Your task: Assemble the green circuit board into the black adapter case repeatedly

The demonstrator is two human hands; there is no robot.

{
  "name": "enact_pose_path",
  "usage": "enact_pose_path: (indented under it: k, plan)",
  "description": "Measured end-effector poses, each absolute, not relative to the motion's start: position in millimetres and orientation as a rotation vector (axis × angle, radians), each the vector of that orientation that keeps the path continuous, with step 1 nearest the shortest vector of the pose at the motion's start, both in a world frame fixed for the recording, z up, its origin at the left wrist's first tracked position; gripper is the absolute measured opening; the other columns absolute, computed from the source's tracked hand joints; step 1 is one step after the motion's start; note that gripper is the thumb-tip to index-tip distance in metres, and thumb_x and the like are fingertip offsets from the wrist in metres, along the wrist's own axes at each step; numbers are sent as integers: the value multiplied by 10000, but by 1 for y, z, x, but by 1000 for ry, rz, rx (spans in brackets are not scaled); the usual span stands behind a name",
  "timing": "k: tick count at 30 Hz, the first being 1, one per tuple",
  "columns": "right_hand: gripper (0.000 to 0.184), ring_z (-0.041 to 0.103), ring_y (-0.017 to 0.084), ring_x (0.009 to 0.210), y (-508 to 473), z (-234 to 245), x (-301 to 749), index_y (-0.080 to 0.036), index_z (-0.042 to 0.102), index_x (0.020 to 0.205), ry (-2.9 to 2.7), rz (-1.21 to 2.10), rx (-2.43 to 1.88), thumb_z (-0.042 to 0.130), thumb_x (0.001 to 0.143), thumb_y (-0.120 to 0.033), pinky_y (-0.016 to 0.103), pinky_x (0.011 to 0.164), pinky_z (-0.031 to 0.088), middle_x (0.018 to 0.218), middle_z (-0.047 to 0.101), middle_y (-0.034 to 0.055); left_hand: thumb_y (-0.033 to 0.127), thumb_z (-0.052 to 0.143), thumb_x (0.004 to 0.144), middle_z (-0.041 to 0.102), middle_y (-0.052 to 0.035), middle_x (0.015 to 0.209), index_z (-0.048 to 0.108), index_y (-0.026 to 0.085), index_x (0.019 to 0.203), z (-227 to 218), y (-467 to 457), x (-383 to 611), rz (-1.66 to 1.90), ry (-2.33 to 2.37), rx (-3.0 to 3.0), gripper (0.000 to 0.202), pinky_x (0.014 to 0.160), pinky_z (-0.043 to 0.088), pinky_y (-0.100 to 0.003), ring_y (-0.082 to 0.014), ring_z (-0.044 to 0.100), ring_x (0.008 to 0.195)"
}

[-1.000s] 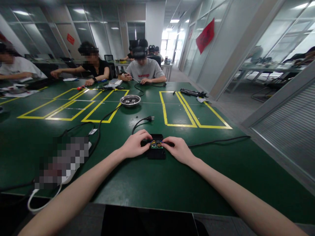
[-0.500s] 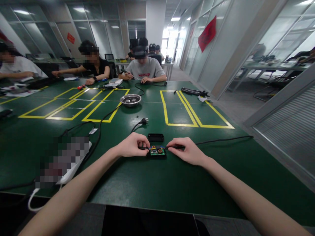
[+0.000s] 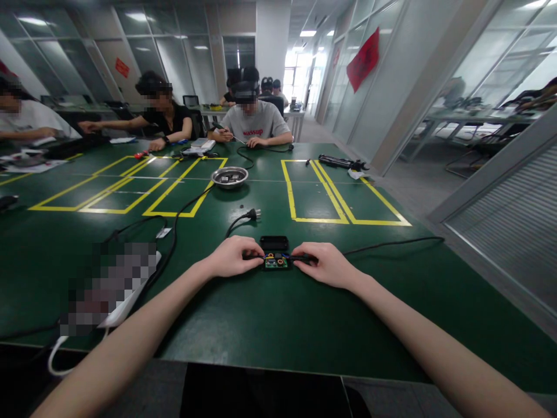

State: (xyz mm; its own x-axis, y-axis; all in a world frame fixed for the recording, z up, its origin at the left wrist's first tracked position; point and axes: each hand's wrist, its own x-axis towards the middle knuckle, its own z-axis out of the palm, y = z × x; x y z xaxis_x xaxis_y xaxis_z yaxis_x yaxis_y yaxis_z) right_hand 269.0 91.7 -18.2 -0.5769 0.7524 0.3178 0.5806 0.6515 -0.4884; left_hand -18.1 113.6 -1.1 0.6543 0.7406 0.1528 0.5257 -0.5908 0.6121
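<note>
Fingers of my left hand (image 3: 232, 257) and right hand (image 3: 326, 264) pinched the leads (image 3: 383, 246) flanking the light, fragile circuit board (image 3: 275, 262); its edges seemed the safest hold.

a dark green table (image 3: 278, 325) fills the scene, marked with yellow tape outlines, one set at far left (image 3: 174, 213) and one at far right (image 3: 322, 221). near the middle lies a small circuit board (image 3: 275, 262), with a black cover (image 3: 274, 241) just beyond it. a plug cord (image 3: 237, 221) curls off to the far left of them, and a thin black cable (image 3: 391, 244) runs right. farther off sits a metal bowl (image 3: 230, 177). a white power strip (image 3: 117, 316) lies near left, a black tool (image 3: 337, 162) far right, and papers (image 3: 30, 167) far left.
</note>
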Motion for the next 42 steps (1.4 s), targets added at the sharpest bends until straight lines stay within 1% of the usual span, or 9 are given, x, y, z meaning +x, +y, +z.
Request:
enact_pose_path:
  k: [7, 12, 18, 22, 26, 29, 33, 37, 42]
  plan:
    - [86, 673, 194, 796, 92, -18, 272, -213, 732, 940, -2407, 452, -926, 649, 928, -234, 311, 709, 529, 901, 718, 56, 261, 665, 855, 652, -11, 724, 767, 133, 927, -2, 115, -20, 524, 946, 2210, 179, 593, 408, -212, -111, 528, 624]
    - [128, 687, 199, 824, 93, -21, 272, -224, 750, 1002, -2355, 528, -945, 638, 947, -256, 333, 758, 557, 923, 734, 57, 276, 644, 894, 680, -32, 798, 736, 150, 818, -2, 118, -22, 540, 916, 2319, 173, 617, 406, -219, -123, 556, 681]
    - [180, 706, 211, 914, 96, -21, 273, -234, 771, 1021, -2360, 585, -888, 606, 989, -299, 353, 841, 565, 979, 744, 66, 207, 595, 892, 675, -32, 841, 736, 172, 869, 2, 115, -22, 490, 885, 2469, 146, 649, 437, -227, -138, 602, 709]
    - [215, 678, 209, 879, 96, -18, 271, -226, 751, 887, -2419, 488, -855, 575, 1000, -275, 341, 795, 547, 925, 724, 70, 148, 574, 834, 688, -26, 887, 740, 195, 884, 8, 109, -22, 430, 892, 2583, 180, 664, 456, -229, -145, 625, 731]
    - [206, 648, 209, 845, 95, -20, 265, -220, 714, 807, -2345, 447, -866, 587, 965, -256, 347, 781, 532, 902, 709, 68, 194, 585, 839, 712, -45, 934, 752, 201, 863, 3, 109, -19, 519, 924, 2610, 169, 746, 498, -255, -175, 660, 830]
    - [175, 611, 176, 723, 99, -28, 258, -203, 736, 906, -2115, 467, -1097, 584, 955, -274, 313, 680, 516, 841, 671, 47, 243, 574, 895, 703, -39, 822, 752, 187, 841, -8, 113, -16, 719, 1141, 2478, 194, 710, 497, -264, -167, 642, 755]
    - [223, 624, 183, 741, 105, -37, 250, -194, 772, 1049, -2045, 440, -1279, 638, 922, -321, 319, 672, 516, 884, 673, 56, 326, 621, 911, 727, -56, 909, 789, 195, 983, -21, 120, -12, 818, 1382, 2338, 225, 735, 523, -300, -195, 660, 808]
    - [201, 655, 187, 735, 107, -40, 248, -187, 767, 993, -1945, 620, -1298, 682, 893, -340, 329, 690, 543, 844, 712, 46, 349, 674, 875, 764, -51, 877, 795, 175, 948, -25, 121, -10, 797, 1317, 2084, 224, 730, 536, -298, -200, 686, 783]
    - [256, 725, 209, 768, 106, -42, 247, -181, 721, 898, -1667, 972, -1206, 752, 818, -422, 359, 737, 603, 839, 761, 62, 293, 724, 808, 789, -58, 874, 770, 151, 899, -22, 120, -8, 880, 1231, 1714, 174, 754, 552, -306, -212, 728, 806]
